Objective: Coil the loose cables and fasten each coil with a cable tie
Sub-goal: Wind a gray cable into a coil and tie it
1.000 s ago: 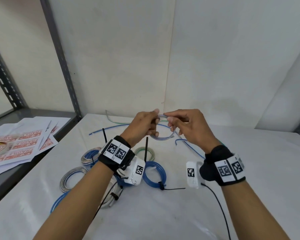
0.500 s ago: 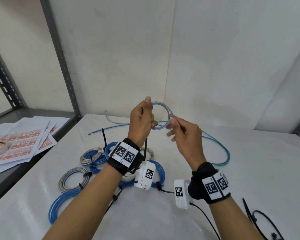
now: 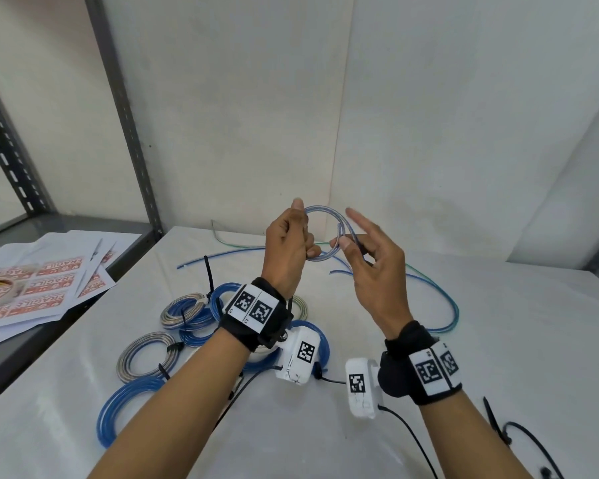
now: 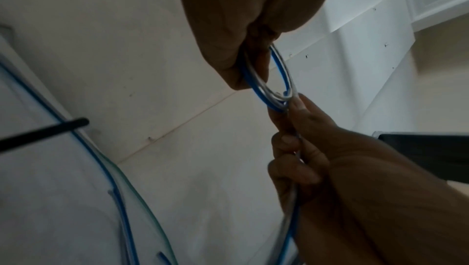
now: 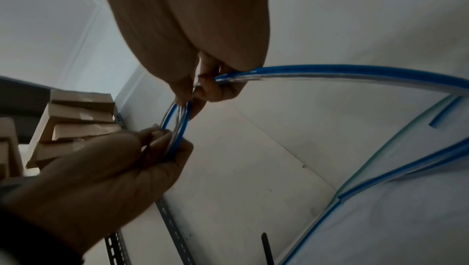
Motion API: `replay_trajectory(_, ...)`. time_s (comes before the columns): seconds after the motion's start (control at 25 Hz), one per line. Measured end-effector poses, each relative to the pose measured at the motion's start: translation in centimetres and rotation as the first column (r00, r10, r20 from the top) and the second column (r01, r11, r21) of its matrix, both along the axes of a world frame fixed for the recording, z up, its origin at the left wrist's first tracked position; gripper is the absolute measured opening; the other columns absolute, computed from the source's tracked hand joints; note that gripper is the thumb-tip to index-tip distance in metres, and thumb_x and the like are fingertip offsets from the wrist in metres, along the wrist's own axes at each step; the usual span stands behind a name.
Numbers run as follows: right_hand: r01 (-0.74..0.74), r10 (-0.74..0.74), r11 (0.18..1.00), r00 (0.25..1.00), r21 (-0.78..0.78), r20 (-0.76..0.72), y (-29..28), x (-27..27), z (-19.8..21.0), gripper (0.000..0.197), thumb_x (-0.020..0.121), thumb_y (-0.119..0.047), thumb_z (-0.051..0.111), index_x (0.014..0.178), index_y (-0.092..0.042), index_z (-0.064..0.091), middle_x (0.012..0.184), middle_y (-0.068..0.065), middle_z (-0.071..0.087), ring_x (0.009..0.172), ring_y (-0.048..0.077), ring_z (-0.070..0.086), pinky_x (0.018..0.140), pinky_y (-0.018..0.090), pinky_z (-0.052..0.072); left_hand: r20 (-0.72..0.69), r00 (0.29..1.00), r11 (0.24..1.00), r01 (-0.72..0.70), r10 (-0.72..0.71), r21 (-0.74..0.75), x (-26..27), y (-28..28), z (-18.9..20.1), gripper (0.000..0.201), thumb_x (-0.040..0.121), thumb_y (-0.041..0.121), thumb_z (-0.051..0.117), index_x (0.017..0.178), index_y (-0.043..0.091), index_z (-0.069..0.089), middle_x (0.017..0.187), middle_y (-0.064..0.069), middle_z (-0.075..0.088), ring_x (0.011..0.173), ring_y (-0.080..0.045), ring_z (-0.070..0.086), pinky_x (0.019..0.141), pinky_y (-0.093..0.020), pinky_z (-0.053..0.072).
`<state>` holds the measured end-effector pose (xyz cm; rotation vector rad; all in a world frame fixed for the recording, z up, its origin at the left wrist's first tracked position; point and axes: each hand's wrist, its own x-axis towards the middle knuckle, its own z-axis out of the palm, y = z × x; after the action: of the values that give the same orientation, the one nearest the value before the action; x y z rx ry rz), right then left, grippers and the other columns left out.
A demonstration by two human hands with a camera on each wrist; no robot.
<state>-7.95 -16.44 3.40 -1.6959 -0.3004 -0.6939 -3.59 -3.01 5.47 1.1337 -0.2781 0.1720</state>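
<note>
A small coil (image 3: 322, 211) of blue and clear cable is held upright above the white table (image 3: 498, 340). My left hand (image 3: 303, 233) grips the coil's left side, thumb on top. My right hand (image 3: 343, 242) pinches the strands at the coil's right side, index finger sticking out. The left wrist view shows the coil (image 4: 266, 88) between both hands. In the right wrist view the cable's loose tail (image 5: 330, 72) leaves my right hand. That tail (image 3: 453, 305) loops over the table at right. Loose black cable ties (image 3: 519, 433) lie at the lower right.
Several tied blue and grey coils (image 3: 184, 309) lie on the table under my left forearm. Loose blue and green cables (image 3: 222, 255) lie by the back wall. Label sheets and a tape roll (image 3: 0, 288) sit on the grey shelf at left, beside a metal upright (image 3: 132, 150).
Both hands lifted the coil and turned it upright. The right hand shifted from below the coil to pinching its right side, and the loose tail slid onto the table at right.
</note>
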Motion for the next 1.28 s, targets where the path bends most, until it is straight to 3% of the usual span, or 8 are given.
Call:
replay_trajectory(0.2,0.057,-0.053,0.990,0.998,0.128,-0.034,1.8,0.1,-0.2,0.033,0.095,-0.015,0.070,0.129,-0.016,0.069,0.113,-0.005,0.075,0.095,0.001,0.069,0.079,0.017,0.053,-0.048,0.999,0.991,0.013,-0.020,-0.131,0.1,-0.5,-0.3,0.042,0.110,0.034,0.037,0.071,0.017,0.038,0.060,0.006,0.021,0.048,-0.009,0.019,0.047,-0.021,0.030)
replay_trajectory(0.32,-0.032,0.032,0.999,0.997,0.001,-0.065,-0.3,0.6,0.6,0.029,0.095,-0.013,0.070,0.124,-0.018,0.071,0.105,-0.003,0.077,0.078,0.002,0.065,0.068,0.023,0.054,-0.093,0.991,0.992,0.103,-0.095,0.077,0.7,1.4,-0.7,0.040,0.110,0.032,0.040,0.079,0.010,0.052,0.054,0.002,0.031,0.047,-0.013,0.031,0.056,-0.029,0.042)
replay_trajectory(0.48,-0.180,0.134,0.918,0.979,-0.353,-0.153,-2.2,0.8,1.2,0.020,0.094,-0.009,0.070,0.109,-0.019,0.078,0.088,-0.009,0.077,0.078,-0.002,0.066,0.061,0.021,0.050,-0.026,0.946,0.657,0.244,-0.323,0.713,0.8,3.8,-0.3,0.044,0.109,0.035,0.038,0.097,-0.002,0.059,0.061,-0.004,0.050,0.058,-0.023,0.055,0.060,-0.027,0.052)
replay_trajectory(0.6,-0.192,0.132,0.907,0.975,-0.375,-0.179,-2.3,1.0,1.0,0.011,0.089,-0.010,0.075,0.099,-0.016,0.075,0.081,-0.006,0.077,0.069,0.000,0.062,0.060,0.009,0.040,0.003,0.919,0.531,0.225,-0.394,0.817,0.8,4.1,-0.4,0.043,0.109,0.039,0.036,0.086,0.007,0.055,0.062,0.007,0.044,0.055,-0.013,0.047,0.059,-0.029,0.049)
replay_trajectory(0.68,-0.178,0.122,0.931,0.975,-0.320,-0.188,-2.3,1.1,0.8,0.015,0.088,-0.015,0.078,0.094,-0.015,0.064,0.077,-0.001,0.077,0.068,0.009,0.061,0.062,0.017,0.043,0.031,0.913,0.490,0.189,-0.407,0.851,1.0,4.1,-0.5,0.039,0.108,0.038,0.040,0.080,0.013,0.051,0.066,0.003,0.041,0.056,-0.013,0.046,0.060,-0.030,0.048)
replay_trajectory(0.88,-0.104,0.090,0.984,0.991,-0.145,-0.100,-2.3,1.3,0.5,0.008,0.091,-0.017,0.075,0.093,-0.014,0.068,0.087,0.001,0.077,0.088,0.018,0.074,0.068,0.040,0.057,0.149,0.948,0.758,0.123,-0.280,0.641,1.4,3.2,-1.2,0.033,0.108,0.026,0.045,0.077,0.015,0.048,0.064,-0.001,0.032,0.054,-0.014,0.034,0.054,-0.028,0.044)
replay_trajectory(1.0,-0.111,0.115,0.993,0.987,0.041,-0.116,-1.4,1.5,-0.1,0.009,0.093,-0.014,0.072,0.102,-0.014,0.070,0.090,0.005,0.079,0.089,0.023,0.075,0.060,0.033,0.058,0.111,0.976,0.933,0.142,-0.188,0.329,2.1,2.7,-1.8,0.034,0.108,0.028,0.044,0.077,0.014,0.044,0.070,-0.007,0.019,0.053,-0.013,0.023,0.049,-0.024,0.034)
replay_trajectory(1.28,-0.073,0.090,0.980,0.992,0.186,-0.084,-0.8,3.3,-1.0,0.014,0.089,-0.006,0.074,0.102,-0.013,0.074,0.086,0.010,0.078,0.080,0.024,0.077,0.062,0.026,0.058,0.109,0.988,0.981,0.089,-0.109,0.170,3.3,1.0,-3.6,0.031,0.109,0.026,0.043,0.087,0.005,0.050,0.056,0.006,0.027,0.049,-0.013,0.025,0.051,-0.028,0.038)
